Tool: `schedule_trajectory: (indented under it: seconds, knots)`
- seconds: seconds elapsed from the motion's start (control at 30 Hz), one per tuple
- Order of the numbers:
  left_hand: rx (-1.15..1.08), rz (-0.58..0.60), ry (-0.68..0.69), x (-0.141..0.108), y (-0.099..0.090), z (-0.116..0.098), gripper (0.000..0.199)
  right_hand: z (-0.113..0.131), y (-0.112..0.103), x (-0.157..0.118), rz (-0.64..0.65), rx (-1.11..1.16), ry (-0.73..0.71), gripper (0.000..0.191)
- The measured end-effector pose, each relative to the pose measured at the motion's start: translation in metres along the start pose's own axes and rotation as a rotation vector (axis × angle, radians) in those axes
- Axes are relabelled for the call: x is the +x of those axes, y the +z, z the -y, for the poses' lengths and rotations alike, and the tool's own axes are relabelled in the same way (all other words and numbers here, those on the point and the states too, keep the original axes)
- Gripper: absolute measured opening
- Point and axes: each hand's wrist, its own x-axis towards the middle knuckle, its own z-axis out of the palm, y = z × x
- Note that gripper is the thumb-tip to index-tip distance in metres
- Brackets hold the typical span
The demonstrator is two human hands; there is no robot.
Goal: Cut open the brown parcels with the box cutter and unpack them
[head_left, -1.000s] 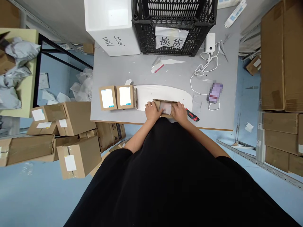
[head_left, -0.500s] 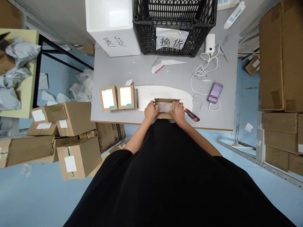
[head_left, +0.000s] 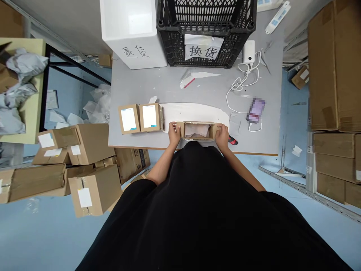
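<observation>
Facing the worktop (head_left: 135, 86), I have two labelled cartons standing closed side by side at my left, the first carton (head_left: 129, 119) and the second carton (head_left: 150, 116). Next along, a white sheet (head_left: 194, 109) spreads out behind my hands. My left hand (head_left: 174, 133) is narrowed in a pinch on the left end flap (head_left: 182, 130). Between my hands sits the open box (head_left: 197, 123), near the front edge and close against my body, with pale wrapping (head_left: 197, 130) inside; what lies under it I cannot tell. My right hand (head_left: 222, 136) pinches the right end flap (head_left: 214, 130) in the same way. To do this well, I judge, both flaps want a light, even outward pull at matching height, so the box sits level and the cardboard does not tear, and my fingers should leave the wrapping undisturbed. Just right of that hand a red-and-black tool (head_left: 232, 140), perhaps a cutter, shows in part; I should mind my wrist there. Farther right lies a purple phone-like thing (head_left: 256, 110), blurred, beside a white cable (head_left: 238, 84).
</observation>
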Motion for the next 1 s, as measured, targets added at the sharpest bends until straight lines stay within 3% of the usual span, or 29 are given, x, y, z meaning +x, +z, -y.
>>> schedule_trajectory:
  seconds: [0.1,0.27,0.43,0.57,0.7,0.87,1.0]
  knots:
    - [0.184,-0.042,0.127,0.000,-0.002,-0.005,0.020,-0.003,0.007,-0.001,-0.046,-0.053,-0.015,0.032]
    - [0.393,0.058,0.342,-0.009,-0.022,-0.011,0.030,-0.004,-0.010,-0.002,0.011,-0.070,-0.175,0.039]
    - [0.469,0.213,0.651,-0.017,-0.044,-0.010,0.044,0.002,-0.037,0.000,0.248,-0.173,-0.458,0.045]
    - [0.506,0.364,0.824,-0.007,-0.049,-0.014,0.073,0.007,-0.045,0.005,0.395,-0.324,-0.601,0.069]
    - [0.519,0.386,0.836,0.007,-0.043,-0.024,0.090,0.011,-0.041,0.009,0.428,-0.395,-0.573,0.081]
    - [0.583,0.360,0.837,0.014,-0.024,-0.049,0.053,0.038,-0.023,0.017,0.470,-0.399,-0.479,0.049]
    - [0.675,0.425,0.821,0.013,-0.001,-0.062,0.054,0.068,-0.002,0.025,0.519,-0.485,-0.367,0.044]
